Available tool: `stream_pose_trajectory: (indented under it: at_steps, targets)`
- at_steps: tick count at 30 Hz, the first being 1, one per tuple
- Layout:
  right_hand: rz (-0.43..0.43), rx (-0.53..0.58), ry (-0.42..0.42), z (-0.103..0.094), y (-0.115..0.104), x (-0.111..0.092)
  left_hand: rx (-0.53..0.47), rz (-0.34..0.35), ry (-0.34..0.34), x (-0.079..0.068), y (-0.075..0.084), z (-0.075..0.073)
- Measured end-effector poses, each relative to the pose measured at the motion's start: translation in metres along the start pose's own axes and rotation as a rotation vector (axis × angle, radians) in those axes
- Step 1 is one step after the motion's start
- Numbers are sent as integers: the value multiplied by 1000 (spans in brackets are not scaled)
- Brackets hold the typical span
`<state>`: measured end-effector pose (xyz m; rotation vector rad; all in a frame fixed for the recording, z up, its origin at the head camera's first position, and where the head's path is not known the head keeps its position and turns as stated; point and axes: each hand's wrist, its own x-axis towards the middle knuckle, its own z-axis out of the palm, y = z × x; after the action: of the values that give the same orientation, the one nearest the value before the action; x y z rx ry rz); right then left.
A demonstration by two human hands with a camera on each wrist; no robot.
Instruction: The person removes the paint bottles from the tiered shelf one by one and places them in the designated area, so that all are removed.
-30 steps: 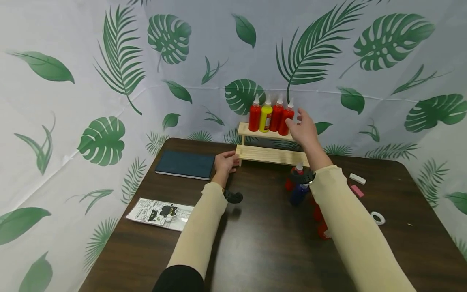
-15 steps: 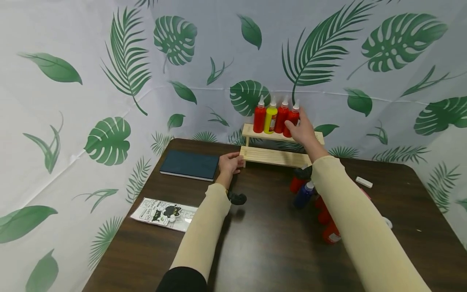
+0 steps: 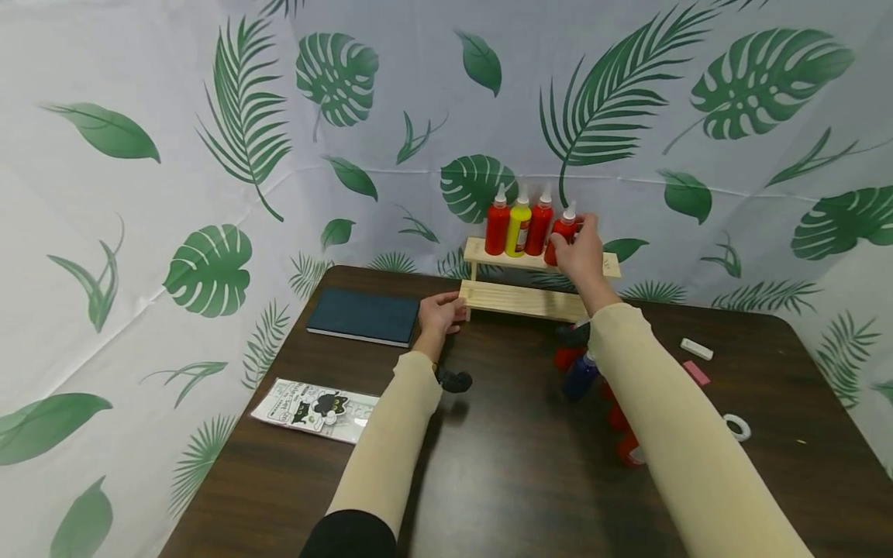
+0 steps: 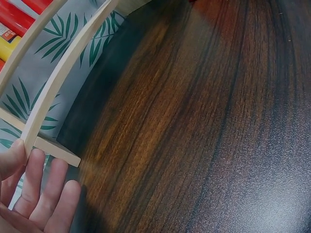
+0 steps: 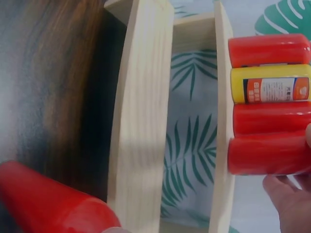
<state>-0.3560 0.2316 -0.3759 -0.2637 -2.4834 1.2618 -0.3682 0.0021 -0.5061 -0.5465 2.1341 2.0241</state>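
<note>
A two-tier wooden rack [image 3: 519,298] stands at the back of the table. My left hand [image 3: 439,312] pinches the left end of its lower board between thumb and fingers, as the left wrist view shows. On the upper tier, a red bottle [image 3: 539,230], a yellow bottle [image 3: 517,231] and another red bottle [image 3: 497,230] stand in a row, white nozzles up. My right hand [image 3: 584,260] grips the rightmost red bottle [image 5: 272,154], its base right at the upper board. A blue bottle [image 3: 580,377] and several red bottles [image 3: 631,449] stand below, partly hidden by my right arm.
A dark notebook [image 3: 363,316] lies left of the rack, with a cat-printed ruler packet [image 3: 314,409] nearer me. On the right are a white block [image 3: 696,349], a pink block [image 3: 696,373] and a white ring [image 3: 736,427]. Leaf-printed cloth [image 3: 412,85] hangs right behind the rack.
My right hand has closed round the rightmost red bottle, which has shifted slightly right and toward me, away from its neighbour. The left hand keeps its hold on the rack.
</note>
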Motion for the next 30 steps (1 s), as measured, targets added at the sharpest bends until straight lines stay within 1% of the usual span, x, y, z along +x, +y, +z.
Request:
stream_pose_trajectory:
  at_steps: [5,8,12,15,19,23,27,30]
  targets:
    - [12,-9,-8,-5,2,-5,-1,-8,-5,-1,-1,0]
    - [6,-20,-28,-13,-4,-10,-6,-4,1,-2,0,-1]
    - [-19,7,-37,-31,-17,-19,-14,3,0,-3,1,-2]
    - [-71,44,-29,-48,-26,-30,-20,-1,-6,-3,2,-3]
    - [-94,105,-66,-71,-35,-51,-14,-7,7,-2,2,-2]
    - [-57,160,-112,-94,-40,-81,2,-5,11,0,1,-1]
    - [-64,157,-141,-113,-38,-116,-1,1,4,0,0,0]
    - [-76,138,-154,-120,-29,-143,-6,12,0,1,-1,1]
